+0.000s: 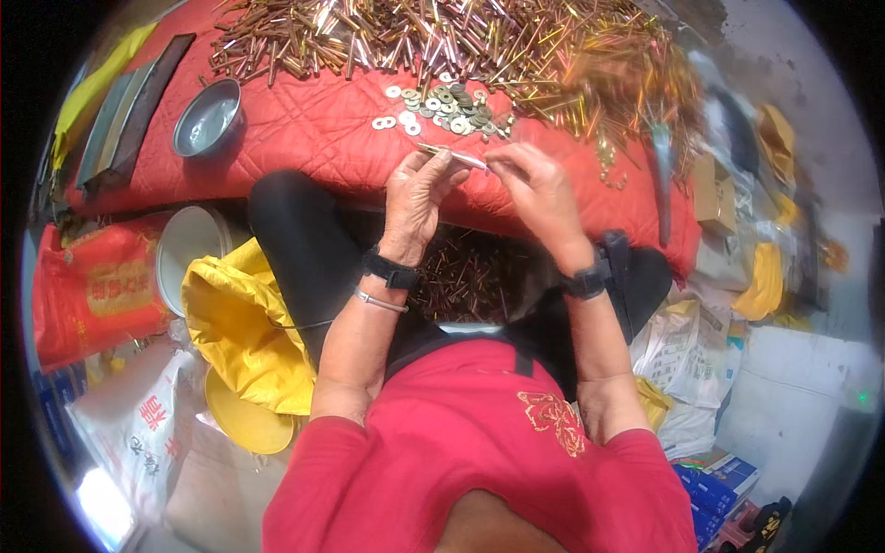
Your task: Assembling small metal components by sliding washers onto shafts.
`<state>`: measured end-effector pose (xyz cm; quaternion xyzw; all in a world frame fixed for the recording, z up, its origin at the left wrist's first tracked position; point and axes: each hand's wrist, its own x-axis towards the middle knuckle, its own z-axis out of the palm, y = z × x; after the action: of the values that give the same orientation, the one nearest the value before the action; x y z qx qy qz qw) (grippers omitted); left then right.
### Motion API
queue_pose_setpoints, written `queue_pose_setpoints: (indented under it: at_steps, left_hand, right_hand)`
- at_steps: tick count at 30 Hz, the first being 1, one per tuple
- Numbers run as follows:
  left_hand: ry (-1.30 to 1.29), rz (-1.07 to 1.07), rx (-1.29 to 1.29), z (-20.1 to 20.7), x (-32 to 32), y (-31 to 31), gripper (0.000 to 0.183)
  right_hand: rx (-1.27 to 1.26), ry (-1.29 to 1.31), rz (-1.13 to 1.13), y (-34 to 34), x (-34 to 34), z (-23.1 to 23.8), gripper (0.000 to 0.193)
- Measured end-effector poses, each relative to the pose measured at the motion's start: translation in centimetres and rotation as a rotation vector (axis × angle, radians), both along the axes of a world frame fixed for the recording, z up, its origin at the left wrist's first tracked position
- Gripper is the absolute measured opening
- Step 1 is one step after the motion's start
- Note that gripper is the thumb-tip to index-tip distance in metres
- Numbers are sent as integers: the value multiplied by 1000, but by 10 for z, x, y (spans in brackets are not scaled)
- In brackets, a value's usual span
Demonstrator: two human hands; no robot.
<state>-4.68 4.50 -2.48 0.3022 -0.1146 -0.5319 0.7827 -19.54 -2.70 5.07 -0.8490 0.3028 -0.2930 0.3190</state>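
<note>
Over the near edge of a red quilted cloth [304, 138], my left hand [417, 192] pinches a slim metal rod [459, 157] between thumb and fingers. The rod points to the right, and its far end has a purplish tint. My right hand [539, 194] is closed at that end, its fingertips pressed together; what they hold is too small to make out. Just beyond both hands lies a heap of flat round washers [452, 109]. Behind the washers spreads a large pile of brass- and copper-coloured metal rods [396, 37].
A metal bowl [207, 120] stands on the cloth at the left. Small brass-coloured pieces [607, 161] lie to the right, near a grey pointed tool [662, 180]. More rods [470, 276] sit below, between my legs. A yellow bag [244, 323] and a white bucket [189, 253] are at lower left.
</note>
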Motion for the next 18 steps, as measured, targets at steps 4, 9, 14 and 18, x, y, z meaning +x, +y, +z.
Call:
queue_pose_setpoints:
  at_steps: [4, 9, 14, 18]
  left_hand:
    - [42, -43, -30, 8, -19, -1, 12]
    - [113, 88, 55, 5, 1, 4, 15]
    - [311, 182, 35, 3, 27, 7, 25]
    - [312, 103, 22, 4, 23, 6, 28]
  right_hand:
    - [-225, -351, -115, 7, 39, -8, 26]
    - [621, -720, 135, -9, 55, -19, 38]
    - [262, -27, -20, -29, 32, -41, 15]
    - [-111, 58, 129, -26, 36, -58, 15]
